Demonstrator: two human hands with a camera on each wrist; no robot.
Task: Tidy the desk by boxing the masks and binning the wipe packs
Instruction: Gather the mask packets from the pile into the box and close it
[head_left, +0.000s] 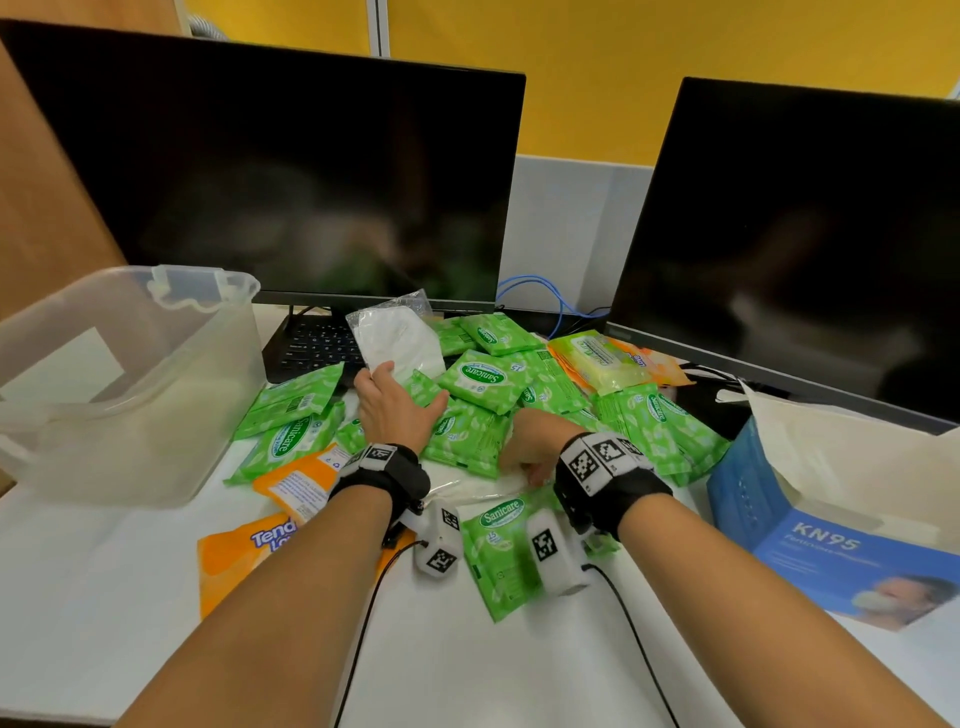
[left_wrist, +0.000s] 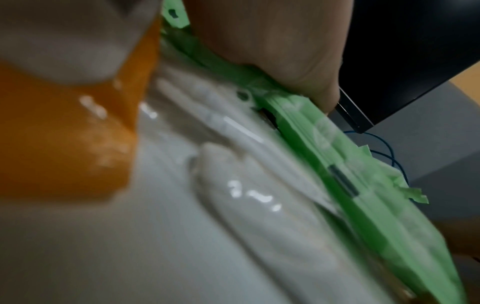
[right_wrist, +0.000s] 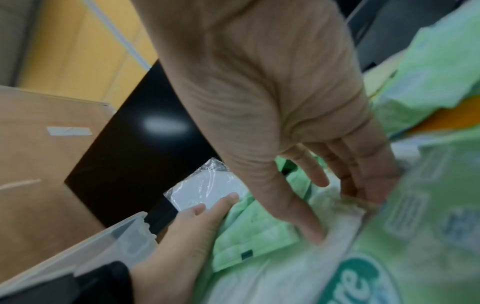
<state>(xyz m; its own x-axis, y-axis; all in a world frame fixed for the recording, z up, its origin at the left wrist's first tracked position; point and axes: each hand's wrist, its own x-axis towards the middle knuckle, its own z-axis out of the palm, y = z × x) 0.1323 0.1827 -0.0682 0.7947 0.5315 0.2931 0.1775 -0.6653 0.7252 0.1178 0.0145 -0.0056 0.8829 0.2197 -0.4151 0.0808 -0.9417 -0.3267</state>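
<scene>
Most wipe packs (head_left: 483, 382) lie heaped before the monitors, right of the empty-looking bin (head_left: 130, 384); left hand (head_left: 395, 405) fingers spread touching a bagged mask (head_left: 395, 338), right hand (head_left: 535, 441) fingers pinching another bagged mask (head_left: 478, 486).

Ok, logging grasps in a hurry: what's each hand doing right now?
Left hand: open, straight fingers touching the rear bagged mask.
Right hand: thumb and fingers straddle a white bag in the pile; grip cannot be told.
</scene>
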